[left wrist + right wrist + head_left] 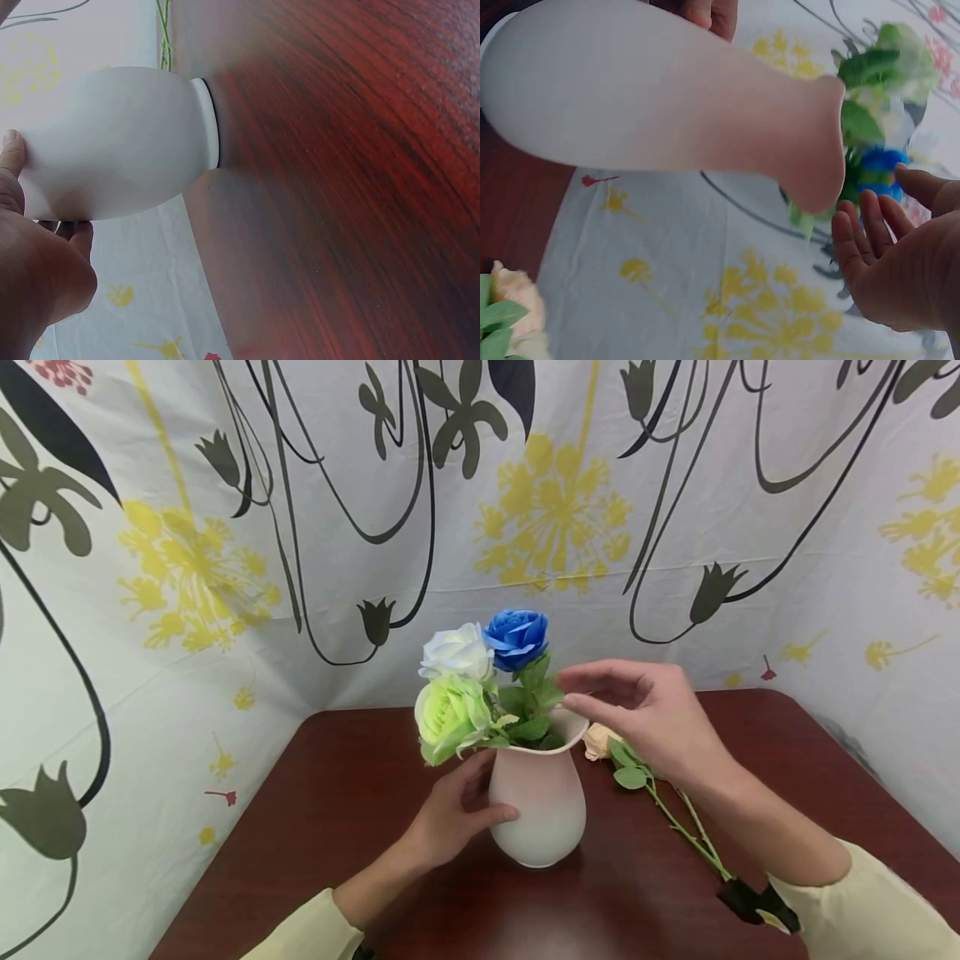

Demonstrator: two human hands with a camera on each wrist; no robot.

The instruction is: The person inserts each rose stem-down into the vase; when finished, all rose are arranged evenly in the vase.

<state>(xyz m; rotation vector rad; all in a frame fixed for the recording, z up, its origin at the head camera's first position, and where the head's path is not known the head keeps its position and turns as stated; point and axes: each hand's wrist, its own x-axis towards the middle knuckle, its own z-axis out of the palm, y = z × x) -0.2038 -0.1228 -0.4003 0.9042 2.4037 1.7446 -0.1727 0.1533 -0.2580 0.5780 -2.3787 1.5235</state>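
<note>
Behind the vase hangs a patterned fabric point(337, 568), and under it lies the dark wooden table point(345, 793). The vase point(536, 810) itself stands upright on the tabletop, directly in front of you. Your right hand point(652, 718) hangs beside the vase's rim on its right side, fingers loosely bent and thumb set apart, pinching nothing visible; whether a fingertip touches a leaf or the rim, you cannot tell from these views. Your left hand point(453, 810) grips the left side of the vase, thumb on the near wall and fingers curled behind. To the right of the vase, flat on the table, rest the loose flowers point(630, 777), partly below your right forearm. In the vase, the green rose point(450, 714) leans out over the left of its mouth; the white rose point(459, 652) sits above that, and the blue rose point(516, 639) rises at the back. Risks noted: your right fingers could snag the leaves at the vase's mouth and drag a stem out; a knock on the flared rim could tip the vase should your left hold slacken; a lowered forearm could crush the loose flowers.
</note>
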